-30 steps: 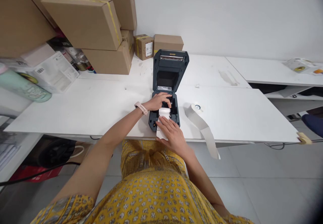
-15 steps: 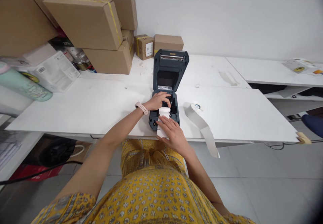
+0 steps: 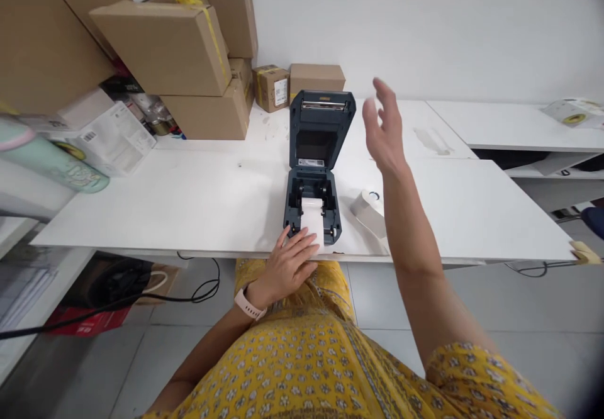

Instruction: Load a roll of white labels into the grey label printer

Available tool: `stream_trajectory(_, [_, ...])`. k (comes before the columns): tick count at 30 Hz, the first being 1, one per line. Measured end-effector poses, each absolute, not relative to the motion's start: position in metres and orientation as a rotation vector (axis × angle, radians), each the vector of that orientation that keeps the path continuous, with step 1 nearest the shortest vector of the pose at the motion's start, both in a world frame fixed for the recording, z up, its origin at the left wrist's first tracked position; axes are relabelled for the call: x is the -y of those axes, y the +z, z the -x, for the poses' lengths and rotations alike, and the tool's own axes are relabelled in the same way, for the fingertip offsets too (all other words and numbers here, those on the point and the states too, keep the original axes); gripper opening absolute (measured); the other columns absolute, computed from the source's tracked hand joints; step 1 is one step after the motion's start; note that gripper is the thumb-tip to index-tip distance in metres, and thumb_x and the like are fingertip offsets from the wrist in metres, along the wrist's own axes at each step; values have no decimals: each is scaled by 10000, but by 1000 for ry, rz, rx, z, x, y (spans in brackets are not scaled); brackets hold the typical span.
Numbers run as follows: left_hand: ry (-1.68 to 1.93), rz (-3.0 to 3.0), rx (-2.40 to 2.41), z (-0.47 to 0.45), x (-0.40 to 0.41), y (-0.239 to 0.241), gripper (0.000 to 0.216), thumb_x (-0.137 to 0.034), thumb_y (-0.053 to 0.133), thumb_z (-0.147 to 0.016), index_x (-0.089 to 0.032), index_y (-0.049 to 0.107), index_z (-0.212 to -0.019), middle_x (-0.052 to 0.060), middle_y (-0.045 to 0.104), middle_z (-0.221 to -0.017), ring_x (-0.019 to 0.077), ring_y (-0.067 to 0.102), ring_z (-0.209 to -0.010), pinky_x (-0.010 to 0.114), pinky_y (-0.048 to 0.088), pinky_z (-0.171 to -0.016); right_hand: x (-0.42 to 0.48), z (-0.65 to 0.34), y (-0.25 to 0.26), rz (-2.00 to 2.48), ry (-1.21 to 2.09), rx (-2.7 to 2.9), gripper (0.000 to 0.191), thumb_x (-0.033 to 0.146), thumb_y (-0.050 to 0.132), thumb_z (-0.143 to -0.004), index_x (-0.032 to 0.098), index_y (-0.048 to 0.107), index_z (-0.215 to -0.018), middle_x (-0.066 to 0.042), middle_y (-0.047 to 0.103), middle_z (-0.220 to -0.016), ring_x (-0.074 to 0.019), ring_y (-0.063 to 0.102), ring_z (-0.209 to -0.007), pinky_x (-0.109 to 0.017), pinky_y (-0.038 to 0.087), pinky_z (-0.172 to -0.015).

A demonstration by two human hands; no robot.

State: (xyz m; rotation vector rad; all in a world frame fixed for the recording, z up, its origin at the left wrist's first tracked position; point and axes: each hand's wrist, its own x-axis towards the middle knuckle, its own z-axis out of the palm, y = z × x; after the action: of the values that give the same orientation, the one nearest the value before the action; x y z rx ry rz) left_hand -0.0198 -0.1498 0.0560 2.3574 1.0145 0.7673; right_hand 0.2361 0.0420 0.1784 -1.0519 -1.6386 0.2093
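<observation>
A dark grey label printer [image 3: 314,173] stands on the white table [image 3: 198,199] with its lid [image 3: 321,126] raised. A white paper strip [image 3: 312,219] runs out of its front. My left hand [image 3: 289,263] lies flat on the end of that strip at the table's edge, fingers stretched out. My right hand [image 3: 383,126] is lifted in the air to the right of the lid, fingers spread, holding nothing. A loose roll of white label paper [image 3: 369,210] lies just right of the printer, partly hidden behind my right forearm.
Stacked cardboard boxes [image 3: 165,48] fill the table's back left, with two small boxes [image 3: 297,82] behind the printer. A white printed carton [image 3: 113,139] and a green bottle [image 3: 56,164] sit at far left. A second white desk [image 3: 509,126] stands right. Cables [image 3: 202,290] hang under the table.
My left hand left the printer's inside and came down onto the strip's end. My right hand let go of the strip and rose up beside the lid.
</observation>
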Motion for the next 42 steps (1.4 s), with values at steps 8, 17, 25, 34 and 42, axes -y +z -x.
stream_trajectory(8, [1004, -2160, -1049, 46, 162, 58, 274, -315, 552, -974, -352, 709, -1196, 31, 733, -1257, 250, 636, -1264, 574, 411, -1167, -56, -197, 195, 1176, 523, 1623, 855, 657, 14, -990, 131, 642, -1234, -79, 694, -1294, -175, 646, -1227, -348, 484, -1107])
stream_trajectory(17, [1316, -1461, -1284, 44, 126, 53, 618, -508, 537, -967, -346, 356, -1536, 46, 300, -1667, 262, 266, -1546, 504, 262, -1262, 123, -170, 65, 1178, 278, 1659, 272, 317, 454, -1020, 331, 674, -1179, -26, 687, -1297, -253, 528, -1377, -594, 411, -1164])
stream_trajectory(25, [1093, -1044, -1146, 8, 96, 43, 730, -520, 648, -888, -232, 387, -1506, 132, 479, -1552, 304, 457, -1436, 485, 398, -1190, 124, -163, 15, 1470, 561, 1368, 748, 443, 469, -986, 286, 84, -1608, -140, 212, -1683, -292, 287, -1541, -576, 408, -1166])
stream_trajectory(34, [1128, -1146, -1147, 12, 90, 36, 668, -525, 684, -842, -221, 497, -1407, 121, 577, -1448, 300, 538, -1338, 451, 458, -1104, 122, -159, 5, 1409, 700, 1294, 717, 450, 431, -987, 268, 121, -1608, -154, 307, -1643, -305, 394, -1483, -566, 430, -1157])
stream_trajectory(42, [1248, -1062, -1449, 10, 163, 35, 351, -561, 610, -884, -222, 679, -822, 22, 627, -790, 162, 570, -747, 298, 466, -706, 120, -165, 8, 1418, 723, 1353, 734, 491, 426, -984, 231, 123, -1600, -165, 301, -1646, -290, 364, -1502, -525, 418, -1175])
